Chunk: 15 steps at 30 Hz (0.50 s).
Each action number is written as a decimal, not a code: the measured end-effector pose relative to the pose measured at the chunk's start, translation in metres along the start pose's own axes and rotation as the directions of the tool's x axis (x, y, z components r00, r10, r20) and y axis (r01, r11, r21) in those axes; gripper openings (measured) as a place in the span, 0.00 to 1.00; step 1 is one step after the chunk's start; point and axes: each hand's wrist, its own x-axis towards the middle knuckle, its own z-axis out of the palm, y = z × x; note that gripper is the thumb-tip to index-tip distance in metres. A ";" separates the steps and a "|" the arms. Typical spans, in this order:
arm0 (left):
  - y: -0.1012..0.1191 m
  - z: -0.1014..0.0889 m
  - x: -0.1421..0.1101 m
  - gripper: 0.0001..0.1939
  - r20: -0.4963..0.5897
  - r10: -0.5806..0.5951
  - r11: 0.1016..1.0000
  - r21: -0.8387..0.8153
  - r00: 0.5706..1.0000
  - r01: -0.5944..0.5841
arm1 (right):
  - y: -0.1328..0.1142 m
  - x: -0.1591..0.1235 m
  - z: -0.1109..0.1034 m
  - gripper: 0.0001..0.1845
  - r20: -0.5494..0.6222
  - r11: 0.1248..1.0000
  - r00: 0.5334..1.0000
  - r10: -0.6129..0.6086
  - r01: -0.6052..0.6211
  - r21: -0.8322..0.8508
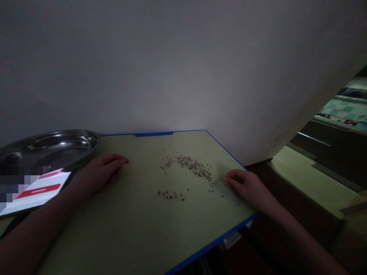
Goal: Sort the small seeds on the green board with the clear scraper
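1. Nearest is the bare part of a pale table edged in blue.
2. At the left edge, a white-and-red printed sheet lies beyond the left forearm.
3. Toward the middle, a small sprinkling of brown seeds lies on the tabletop.
4. On the right, the right hand is just beside a clear plastic piece; its thumb and forefinger tips come together, but I cannot tell whether they pinch the plastic.
5. On the left, the left hand is near the tabletop, fingers curled and pressed together, well apart from the seeds.
6. Farther in, the main seed pile stretches loosely between the hands.
7. Far left, a shiny metal basin stands just beside the left hand.
8. Behind rises a plain wall.
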 end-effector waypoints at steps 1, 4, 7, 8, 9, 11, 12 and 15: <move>0.001 0.000 0.000 0.23 0.002 0.001 1.000 0.005 1.000 -0.001 | -0.001 0.001 0.001 0.10 0.004 1.000 1.000 0.001 -0.001 0.004; 0.001 0.001 0.000 0.23 0.007 0.009 1.000 0.004 1.000 -0.009 | -0.004 0.003 0.005 0.10 0.021 1.000 1.000 0.000 0.000 0.013; -0.001 0.000 0.000 0.22 0.011 0.018 1.000 0.012 1.000 -0.018 | -0.008 0.005 0.007 0.10 0.034 1.000 0.999 -0.014 0.013 0.020; -0.002 0.000 0.000 0.22 0.013 0.022 1.000 0.010 1.000 -0.022 | -0.008 0.005 0.007 0.10 0.041 1.000 0.999 -0.019 0.018 0.025; -0.002 0.000 -0.001 0.22 0.014 0.027 1.000 0.005 1.000 -0.027 | -0.008 0.005 0.007 0.10 0.051 0.999 0.998 -0.022 0.021 0.029; -0.002 0.000 -0.001 0.22 0.012 0.041 0.999 -0.003 0.999 -0.041 | -0.007 0.005 0.007 0.10 0.064 0.999 0.998 -0.026 0.024 0.029; -0.002 0.000 -0.001 0.22 0.011 0.051 0.999 -0.002 0.999 -0.051 | -0.005 0.005 0.006 0.10 0.065 0.999 0.998 -0.027 0.025 0.025; -0.002 0.000 -0.001 0.22 0.019 0.058 0.998 0.001 0.998 -0.058 | -0.002 0.004 0.005 0.10 0.044 1.000 0.999 -0.022 0.022 0.006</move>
